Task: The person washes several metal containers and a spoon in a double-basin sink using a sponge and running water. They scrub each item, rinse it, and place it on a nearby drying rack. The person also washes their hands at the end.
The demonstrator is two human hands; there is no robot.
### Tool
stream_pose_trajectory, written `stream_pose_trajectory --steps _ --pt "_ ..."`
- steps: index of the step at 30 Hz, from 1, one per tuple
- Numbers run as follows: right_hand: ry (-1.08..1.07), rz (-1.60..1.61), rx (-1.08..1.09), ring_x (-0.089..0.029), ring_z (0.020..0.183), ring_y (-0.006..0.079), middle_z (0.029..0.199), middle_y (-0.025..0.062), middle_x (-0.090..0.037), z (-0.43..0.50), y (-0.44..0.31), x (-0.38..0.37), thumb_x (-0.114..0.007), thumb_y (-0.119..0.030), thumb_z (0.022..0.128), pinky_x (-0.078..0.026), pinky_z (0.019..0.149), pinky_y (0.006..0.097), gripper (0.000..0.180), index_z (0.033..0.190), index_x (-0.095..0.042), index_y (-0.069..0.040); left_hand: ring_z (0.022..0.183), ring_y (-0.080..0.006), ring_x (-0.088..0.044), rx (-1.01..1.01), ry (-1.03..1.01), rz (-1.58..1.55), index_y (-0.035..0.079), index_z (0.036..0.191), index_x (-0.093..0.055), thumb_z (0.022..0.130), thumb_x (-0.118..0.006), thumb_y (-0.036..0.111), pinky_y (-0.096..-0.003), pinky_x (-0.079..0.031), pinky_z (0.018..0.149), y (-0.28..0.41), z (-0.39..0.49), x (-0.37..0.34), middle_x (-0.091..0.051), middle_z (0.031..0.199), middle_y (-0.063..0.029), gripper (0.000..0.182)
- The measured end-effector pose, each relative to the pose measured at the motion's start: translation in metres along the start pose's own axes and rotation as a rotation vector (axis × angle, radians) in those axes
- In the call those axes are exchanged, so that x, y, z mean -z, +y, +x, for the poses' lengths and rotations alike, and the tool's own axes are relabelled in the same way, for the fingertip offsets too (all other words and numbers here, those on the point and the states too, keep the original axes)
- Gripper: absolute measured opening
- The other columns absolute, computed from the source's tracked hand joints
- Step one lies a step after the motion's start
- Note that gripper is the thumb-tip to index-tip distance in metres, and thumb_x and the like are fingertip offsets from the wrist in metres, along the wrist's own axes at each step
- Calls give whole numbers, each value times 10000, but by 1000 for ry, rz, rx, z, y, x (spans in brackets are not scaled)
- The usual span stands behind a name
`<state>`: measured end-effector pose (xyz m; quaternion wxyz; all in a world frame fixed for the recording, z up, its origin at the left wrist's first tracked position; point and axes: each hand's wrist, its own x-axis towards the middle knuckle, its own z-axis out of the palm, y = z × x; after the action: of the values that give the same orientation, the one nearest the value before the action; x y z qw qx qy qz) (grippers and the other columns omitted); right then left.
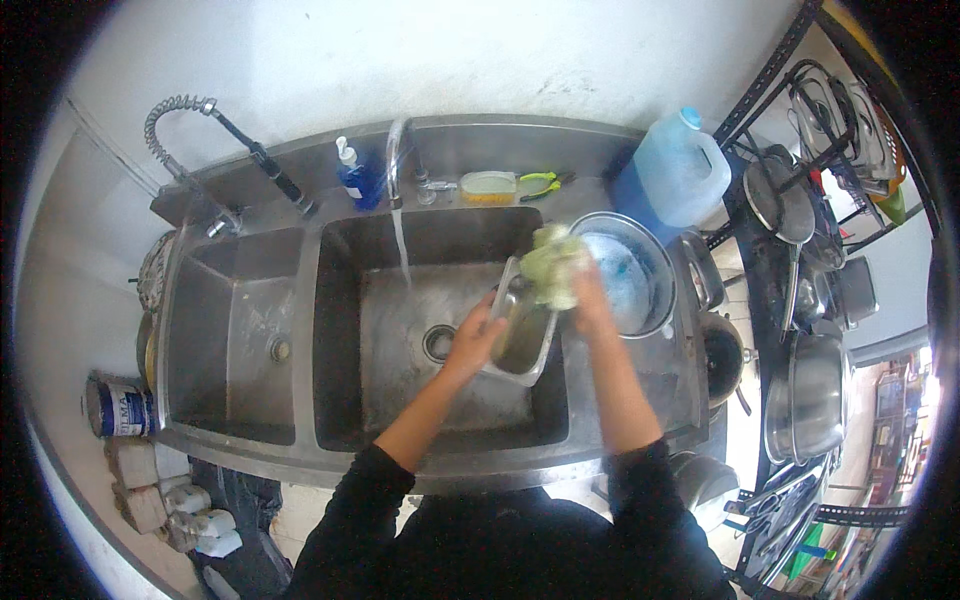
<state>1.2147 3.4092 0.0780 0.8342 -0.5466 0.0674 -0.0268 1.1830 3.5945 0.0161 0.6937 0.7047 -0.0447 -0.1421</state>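
My left hand [474,336] grips the long side of a rectangular stainless steel food pan [519,337], tilted over the right part of the middle sink basin [390,360]. In my right hand [589,289] is a pale green scrubbing cloth or sponge [553,266], blurred, at the pan's far end. Its exact kind cannot be made out. Just right of that hand stands a round metal pot [637,322] with bluish, sudsy liquid [619,277] in it. Water runs from the chrome faucet [393,161] into the basin, left of the pan.
A spring-hose sprayer [262,161] rises behind the left basin [232,337]. Along the back ledge are a blue soap pump bottle [358,180], a plastic container with a sponge [487,187], and green-handled pliers [544,185]. A large jug [671,176] stands behind the pot. Shelves of cookware [814,397] line the right.
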Motion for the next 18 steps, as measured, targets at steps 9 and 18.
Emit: stream_pose_trajectory --steps 9,18 --pt "179 -1114 457 -520 939 367 1051 177 -481 -20 67 -76 -656 -46 601 -450 745 386 477 1059 -532 -95 1058 -169 -451 -71 105 -71 -17 1206 -426 892 -431 198 -289 -336 901 -4 -19 5 -495 1162 -100 381" --pt "-22 -849 108 -591 872 334 897 182 -615 -53 101 -99 -647 -232 715 -454 750 370 457 1108 -492 -56 877 -195 -537 309 448 -580 33 1061 -520 858 -386 518 -298 -410 782 -39 -2 35 -569 951 -86 542"
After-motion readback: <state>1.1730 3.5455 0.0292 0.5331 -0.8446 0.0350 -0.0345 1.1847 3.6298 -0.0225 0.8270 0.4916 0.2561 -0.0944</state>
